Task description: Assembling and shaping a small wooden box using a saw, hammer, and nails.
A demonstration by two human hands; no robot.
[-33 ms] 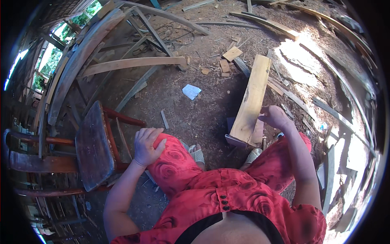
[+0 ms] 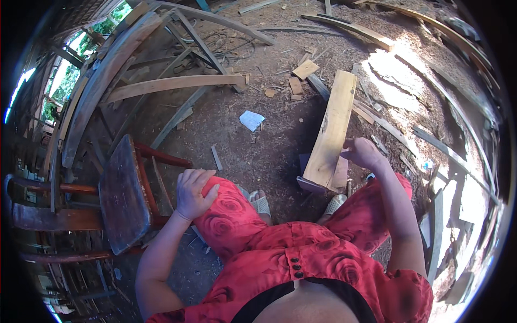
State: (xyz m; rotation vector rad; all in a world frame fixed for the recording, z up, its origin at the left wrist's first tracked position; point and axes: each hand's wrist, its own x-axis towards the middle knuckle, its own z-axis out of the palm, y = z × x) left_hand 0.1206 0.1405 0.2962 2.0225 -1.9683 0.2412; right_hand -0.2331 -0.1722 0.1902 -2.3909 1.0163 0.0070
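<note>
My left hand (image 2: 194, 192) lies flat on my left knee, fingers spread over the red rose-patterned cloth (image 2: 231, 215), and holds nothing. My right hand (image 2: 363, 153) curls against the right edge of a long pale wooden plank (image 2: 335, 121), close to its near end. That end rests on a small purple block (image 2: 315, 185) and the plank runs away from me over the dirt. Just in front of my knees are my two feet in light sandals (image 2: 262, 204).
A dark wooden chair (image 2: 119, 196) with reddish legs stands close at my left. Curved planks (image 2: 172, 83) and timber offcuts (image 2: 305, 69) lie on the dirt ahead. A white scrap (image 2: 251, 119) lies mid-ground. Several thin boards (image 2: 447, 156) lie at the right.
</note>
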